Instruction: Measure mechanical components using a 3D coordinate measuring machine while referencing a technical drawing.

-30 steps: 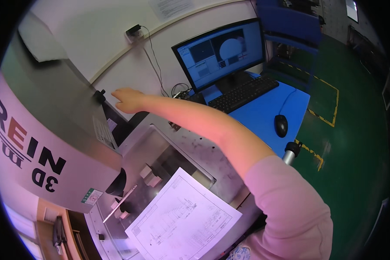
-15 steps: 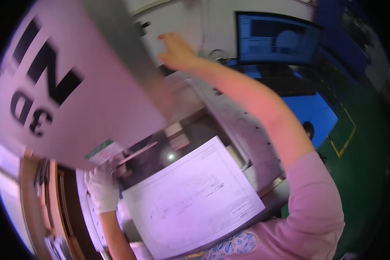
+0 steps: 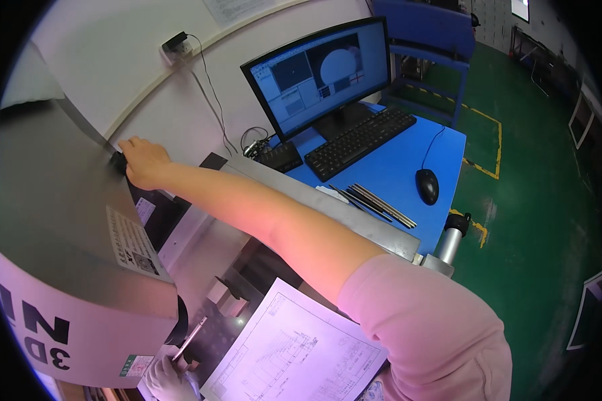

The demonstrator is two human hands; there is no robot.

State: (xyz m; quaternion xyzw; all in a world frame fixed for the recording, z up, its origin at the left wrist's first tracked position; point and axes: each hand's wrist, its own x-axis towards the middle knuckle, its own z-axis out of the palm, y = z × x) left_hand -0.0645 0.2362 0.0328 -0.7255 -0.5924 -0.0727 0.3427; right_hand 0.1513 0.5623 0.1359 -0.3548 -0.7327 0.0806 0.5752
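Observation:
My bare right hand (image 3: 146,164) reaches far left across the machine. Its fingers are closed round a black knob (image 3: 118,162) on the side of a large metal-and-white machine head (image 3: 73,200). Down at the lower left, my left hand (image 3: 169,379) wears a white glove. Its fingers curl at the near end of a slim metal rod (image 3: 191,338), just below the machine head; the fingertips are partly hidden. A printed technical drawing (image 3: 287,347) lies over the dark glass stage (image 3: 211,334), beside the rod. Behind it sits a small metal block (image 3: 226,298).
On a blue table (image 3: 441,150) at the back stand a monitor (image 3: 324,73), a black keyboard (image 3: 361,144) and a mouse (image 3: 427,186). Several thin rods (image 3: 381,204) lie beside the machine's metal rail (image 3: 328,207). A crank handle (image 3: 453,234) sticks out at the right.
My view has swung to the right and back. My right hand, open in the air before, is now on the black knob. The gloved left hand stays by the rod.

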